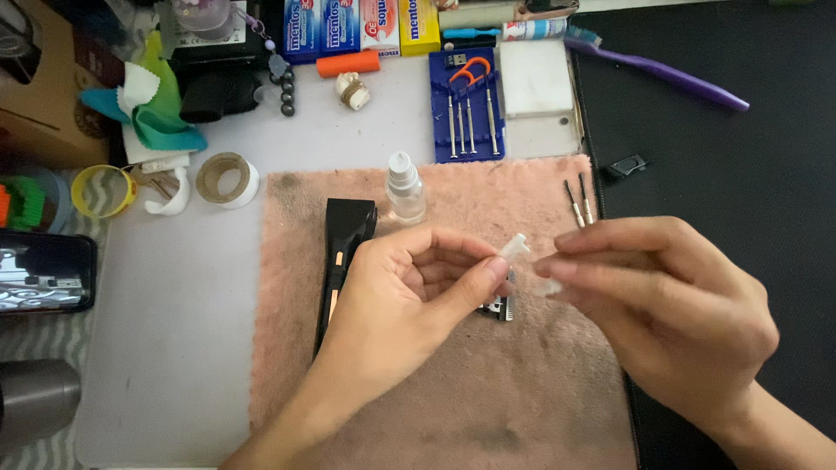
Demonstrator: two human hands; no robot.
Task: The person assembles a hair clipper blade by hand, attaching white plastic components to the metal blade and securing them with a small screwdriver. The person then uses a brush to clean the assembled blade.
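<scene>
Pinching the small translucent white plastic clip [515, 246] between left hand [409, 292] and right hand [670, 300] fingertips, both clamped on it, suits a light, probably brittle, slippery part.

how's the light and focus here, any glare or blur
Head view: soft, even light with faint shadows under the hands on the pink mat; glare on the dark screen at left; the left hand and right hand look slightly soft, and the clear piece between them is hard to make out.
</scene>
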